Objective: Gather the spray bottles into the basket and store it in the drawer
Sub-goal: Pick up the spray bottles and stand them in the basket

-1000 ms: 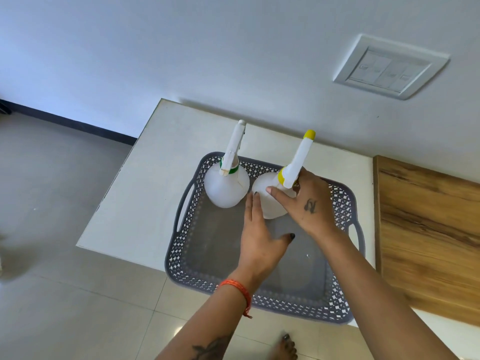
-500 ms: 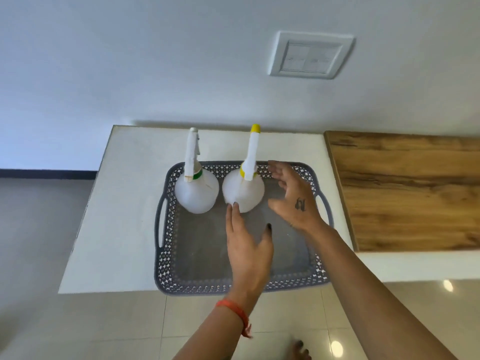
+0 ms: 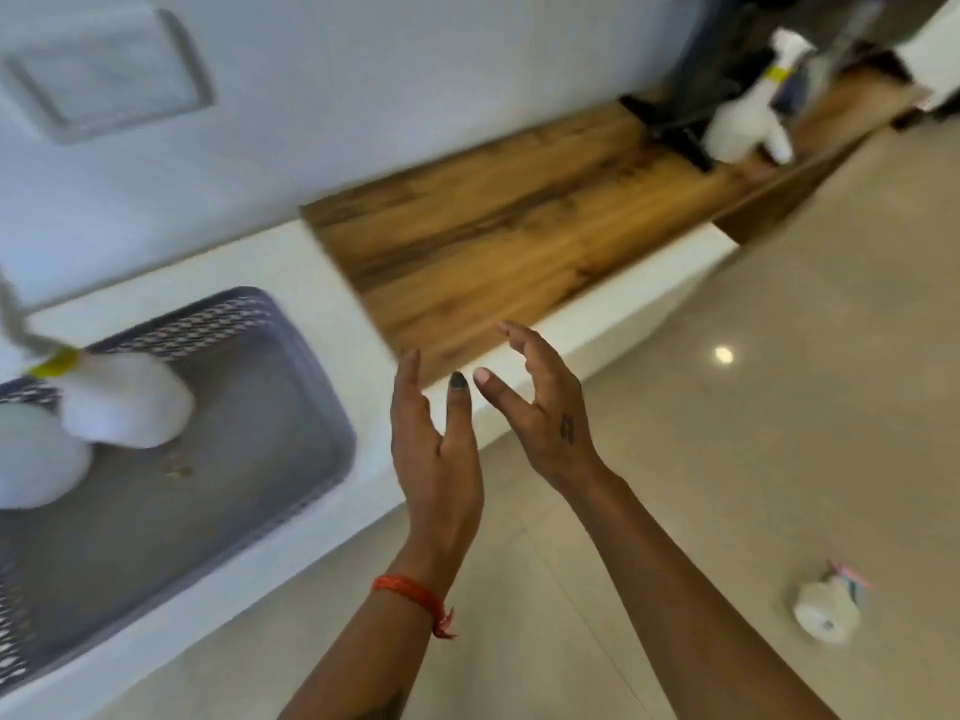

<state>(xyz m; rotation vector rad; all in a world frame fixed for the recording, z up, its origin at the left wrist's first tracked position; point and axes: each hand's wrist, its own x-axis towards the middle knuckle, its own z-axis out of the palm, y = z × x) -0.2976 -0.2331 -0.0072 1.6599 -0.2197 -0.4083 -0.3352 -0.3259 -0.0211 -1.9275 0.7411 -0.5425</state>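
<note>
The grey perforated basket (image 3: 291, 423) sits on the white counter at the left. Two white spray bottles stand in it: one with a yellow collar (image 3: 130, 402) and another (image 3: 36, 459) cut off by the left edge. A third white spray bottle (image 3: 743, 122) with a yellow collar stands far off on the wooden surface at the upper right. My left hand (image 3: 436, 444) and my right hand (image 3: 540, 402) hover side by side over the counter's front edge, right of the basket, fingers relaxed, holding nothing.
A wooden top (image 3: 493, 226) runs from the white counter (image 3: 322, 283) toward the upper right. Dark items stand beside the far bottle. A small white container (image 3: 826, 610) lies on the tiled floor at the lower right. A wall switch plate (image 3: 104, 70) is at the upper left.
The view has swung to the right, putting the basket at the left. Both hands have left the basket and the bottles and moved right, now hanging over the counter edge.
</note>
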